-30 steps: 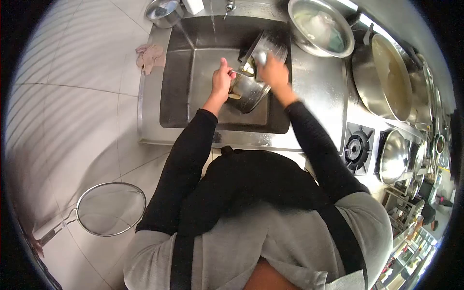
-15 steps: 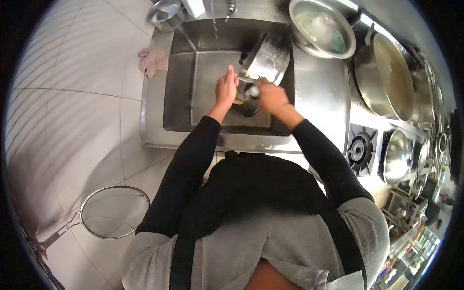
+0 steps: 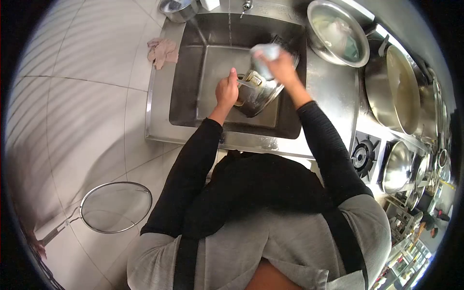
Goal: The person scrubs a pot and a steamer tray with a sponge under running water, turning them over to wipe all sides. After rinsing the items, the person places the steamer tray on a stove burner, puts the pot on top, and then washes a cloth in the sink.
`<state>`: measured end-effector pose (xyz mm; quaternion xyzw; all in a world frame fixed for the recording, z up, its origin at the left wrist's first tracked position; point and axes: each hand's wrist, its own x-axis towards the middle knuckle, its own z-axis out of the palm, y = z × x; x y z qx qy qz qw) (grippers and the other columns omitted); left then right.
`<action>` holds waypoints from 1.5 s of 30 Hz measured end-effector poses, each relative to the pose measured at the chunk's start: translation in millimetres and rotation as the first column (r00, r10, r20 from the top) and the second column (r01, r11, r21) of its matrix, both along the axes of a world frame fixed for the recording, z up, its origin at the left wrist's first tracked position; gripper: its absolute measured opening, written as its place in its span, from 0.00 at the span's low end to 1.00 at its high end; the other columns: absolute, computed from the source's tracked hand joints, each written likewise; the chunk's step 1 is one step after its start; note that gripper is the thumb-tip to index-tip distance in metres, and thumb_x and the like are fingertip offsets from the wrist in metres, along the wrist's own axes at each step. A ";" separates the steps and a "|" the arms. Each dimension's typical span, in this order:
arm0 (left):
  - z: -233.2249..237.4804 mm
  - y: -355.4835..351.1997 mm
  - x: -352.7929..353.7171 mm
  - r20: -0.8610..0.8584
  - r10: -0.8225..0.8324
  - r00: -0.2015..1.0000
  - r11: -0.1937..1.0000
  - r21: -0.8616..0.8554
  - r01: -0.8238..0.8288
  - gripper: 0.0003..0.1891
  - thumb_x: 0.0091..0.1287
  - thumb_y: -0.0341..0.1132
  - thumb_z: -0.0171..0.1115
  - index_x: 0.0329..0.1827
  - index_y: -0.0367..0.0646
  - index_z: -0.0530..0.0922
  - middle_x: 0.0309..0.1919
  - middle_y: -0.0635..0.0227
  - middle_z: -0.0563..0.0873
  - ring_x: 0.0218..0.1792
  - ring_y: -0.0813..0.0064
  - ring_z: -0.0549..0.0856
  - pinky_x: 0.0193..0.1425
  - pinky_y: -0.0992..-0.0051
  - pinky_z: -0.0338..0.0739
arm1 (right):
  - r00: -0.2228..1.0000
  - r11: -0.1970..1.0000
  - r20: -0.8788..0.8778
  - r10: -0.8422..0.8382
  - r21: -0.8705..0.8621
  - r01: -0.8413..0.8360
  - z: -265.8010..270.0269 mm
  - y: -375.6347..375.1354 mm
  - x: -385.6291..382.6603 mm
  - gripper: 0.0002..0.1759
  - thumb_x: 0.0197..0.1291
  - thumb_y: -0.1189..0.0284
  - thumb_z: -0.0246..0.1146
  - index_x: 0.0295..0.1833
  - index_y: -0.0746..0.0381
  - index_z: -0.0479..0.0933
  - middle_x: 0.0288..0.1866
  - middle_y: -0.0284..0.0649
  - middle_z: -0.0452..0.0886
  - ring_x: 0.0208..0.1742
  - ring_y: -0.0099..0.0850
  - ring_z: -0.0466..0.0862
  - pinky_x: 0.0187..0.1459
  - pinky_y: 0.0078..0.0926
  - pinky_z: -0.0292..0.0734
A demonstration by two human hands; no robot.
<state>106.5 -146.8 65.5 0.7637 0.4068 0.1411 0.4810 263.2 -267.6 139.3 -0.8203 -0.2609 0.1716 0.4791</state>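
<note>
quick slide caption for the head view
Left hand holds a pot in a metal sink while the right hand holds a pale, blurred pad.

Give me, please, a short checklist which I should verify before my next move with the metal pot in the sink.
1. Left hand gripping the pot handle: ok.
2. Right hand holding the pale pad: ok, though motion blurs it.
3. Metal pot inside the sink: ok, it is tilted.
4. Thin water stream falling onto the pot: not ok, it falls left of it.
5. Pink cloth outside the basin: ok, by the left edge.
6. Pot's inside clean: cannot tell, mostly hidden.
</note>
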 end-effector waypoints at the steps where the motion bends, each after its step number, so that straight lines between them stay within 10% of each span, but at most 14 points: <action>1: -6.3 1.9 2.2 0.003 -0.006 1.000 1.000 0.001 0.006 0.39 0.77 0.64 0.36 0.36 0.37 0.86 0.31 0.52 0.88 0.40 0.47 0.85 0.48 0.54 0.74 | 0.883 0.930 0.415 0.221 -0.364 -0.062 -32.9 9.2 -13.5 0.28 0.57 0.51 0.73 0.49 0.65 0.82 0.39 0.49 0.88 0.42 0.50 0.88 0.47 0.43 0.82; 4: -14.1 18.4 5.8 0.024 0.009 1.000 1.000 0.008 -0.009 0.35 0.76 0.60 0.42 0.33 0.37 0.85 0.31 0.50 0.87 0.38 0.45 0.84 0.46 0.53 0.74 | 0.675 0.933 0.681 0.285 -0.358 -0.033 -51.4 11.9 17.9 0.27 0.61 0.52 0.67 0.54 0.62 0.77 0.41 0.56 0.86 0.43 0.53 0.87 0.48 0.51 0.82; 8: 2.0 30.2 -3.7 -0.095 -0.069 0.993 0.979 0.183 0.086 0.25 0.71 0.52 0.51 0.33 0.37 0.83 0.32 0.47 0.85 0.36 0.40 0.81 0.40 0.51 0.73 | 0.942 0.920 0.321 0.095 -0.391 0.041 -47.1 30.9 57.3 0.26 0.63 0.52 0.66 0.53 0.63 0.78 0.35 0.52 0.88 0.41 0.46 0.90 0.41 0.47 0.85; 11: -2.4 36.0 0.9 -0.053 -0.068 0.996 0.970 0.230 0.078 0.21 0.67 0.48 0.54 0.33 0.37 0.83 0.31 0.47 0.84 0.33 0.40 0.80 0.37 0.52 0.73 | 0.437 0.887 0.776 0.455 -0.436 -0.151 -73.9 39.2 10.6 0.27 0.61 0.52 0.67 0.53 0.63 0.77 0.31 0.48 0.88 0.35 0.45 0.90 0.37 0.41 0.86; 15: -32.5 66.7 -13.6 -0.123 -0.129 0.984 0.949 0.272 0.158 0.19 0.64 0.46 0.57 0.32 0.35 0.81 0.27 0.47 0.80 0.27 0.44 0.77 0.34 0.55 0.71 | 0.951 0.950 0.300 0.075 -0.313 0.024 -52.8 51.7 62.4 0.28 0.57 0.54 0.68 0.56 0.63 0.75 0.37 0.53 0.87 0.39 0.48 0.89 0.40 0.48 0.83; 17: -28.3 74.8 -10.8 -0.097 -0.122 0.988 0.942 0.303 0.146 0.18 0.64 0.45 0.58 0.31 0.34 0.80 0.26 0.47 0.79 0.26 0.45 0.76 0.34 0.55 0.70 | 0.978 0.929 0.201 -0.056 -0.348 0.124 -20.5 57.5 64.0 0.28 0.60 0.54 0.65 0.57 0.65 0.74 0.37 0.53 0.87 0.39 0.49 0.89 0.41 0.51 0.84; 20: -14.8 71.9 -17.2 -0.034 -0.113 0.993 0.985 0.124 0.116 0.17 0.62 0.42 0.60 0.30 0.32 0.79 0.22 0.47 0.76 0.24 0.47 0.76 0.33 0.55 0.69 | 0.570 0.780 0.556 0.605 -0.556 -0.286 -65.2 69.4 -11.7 0.28 0.56 0.56 0.66 0.58 0.62 0.75 0.39 0.47 0.87 0.45 0.44 0.88 0.51 0.52 0.78; 22: -15.4 85.0 -26.3 -0.094 -0.233 0.968 0.955 0.165 0.246 0.17 0.61 0.42 0.62 0.29 0.31 0.78 0.20 0.48 0.75 0.22 0.51 0.76 0.32 0.57 0.69 | 0.548 0.749 0.524 0.652 -0.559 -0.356 -47.4 68.8 -21.9 0.31 0.56 0.51 0.69 0.60 0.58 0.77 0.44 0.49 0.88 0.45 0.45 0.88 0.48 0.47 0.82; 25: -21.8 88.6 -40.3 0.001 -0.187 0.982 0.977 0.109 0.186 0.18 0.61 0.43 0.62 0.29 0.31 0.78 0.19 0.49 0.75 0.21 0.54 0.74 0.31 0.60 0.70 | 0.942 0.838 0.274 0.195 -0.546 -0.014 -38.5 77.3 66.1 0.30 0.58 0.49 0.67 0.57 0.60 0.77 0.43 0.50 0.87 0.45 0.46 0.88 0.46 0.47 0.83; 29: -36.9 99.5 -49.9 -0.066 -0.164 0.984 0.985 0.034 0.167 0.18 0.60 0.42 0.64 0.28 0.31 0.77 0.20 0.49 0.75 0.21 0.59 0.71 0.31 0.61 0.70 | 0.934 0.885 0.356 -0.030 -0.424 0.190 -54.8 82.1 70.6 0.30 0.61 0.51 0.64 0.58 0.64 0.75 0.41 0.52 0.87 0.44 0.49 0.88 0.46 0.47 0.83; 34: -58.8 105.4 -78.5 -0.083 -0.183 0.980 0.981 0.054 0.188 0.16 0.61 0.36 0.65 0.26 0.31 0.71 0.17 0.58 0.70 0.22 0.72 0.66 0.29 0.64 0.66 | 0.547 0.847 0.647 0.531 -0.410 -0.338 -73.3 65.5 -58.7 0.22 0.54 0.56 0.67 0.48 0.60 0.80 0.39 0.48 0.88 0.40 0.40 0.89 0.47 0.42 0.78; 37: -44.6 94.5 -89.5 -0.043 -0.180 0.983 0.983 -0.031 0.179 0.18 0.62 0.33 0.63 0.25 0.36 0.62 0.19 0.66 0.60 0.24 0.77 0.61 0.28 0.68 0.60 | 0.930 0.863 0.341 0.134 -0.502 0.060 -62.7 39.9 35.5 0.25 0.55 0.53 0.68 0.48 0.63 0.82 0.39 0.51 0.88 0.42 0.44 0.89 0.47 0.45 0.82; 41: -61.9 88.6 -91.7 -0.011 -0.169 0.986 0.985 0.032 0.169 0.18 0.62 0.32 0.63 0.25 0.39 0.59 0.20 0.67 0.57 0.24 0.78 0.59 0.28 0.67 0.56 | 0.890 0.879 0.274 -0.365 -0.215 0.427 -82.0 9.9 53.8 0.27 0.55 0.53 0.70 0.49 0.66 0.81 0.41 0.53 0.88 0.44 0.49 0.89 0.49 0.44 0.84; 45: -57.2 92.1 -96.6 -0.031 -0.193 0.981 0.981 0.028 0.194 0.17 0.63 0.32 0.61 0.23 0.36 0.62 0.20 0.63 0.59 0.25 0.78 0.60 0.28 0.66 0.59 | 0.776 0.978 0.595 0.209 -0.120 -0.171 -63.0 -1.6 -99.6 0.19 0.45 0.67 0.75 0.42 0.61 0.79 0.33 0.47 0.82 0.35 0.50 0.84 0.43 0.49 0.80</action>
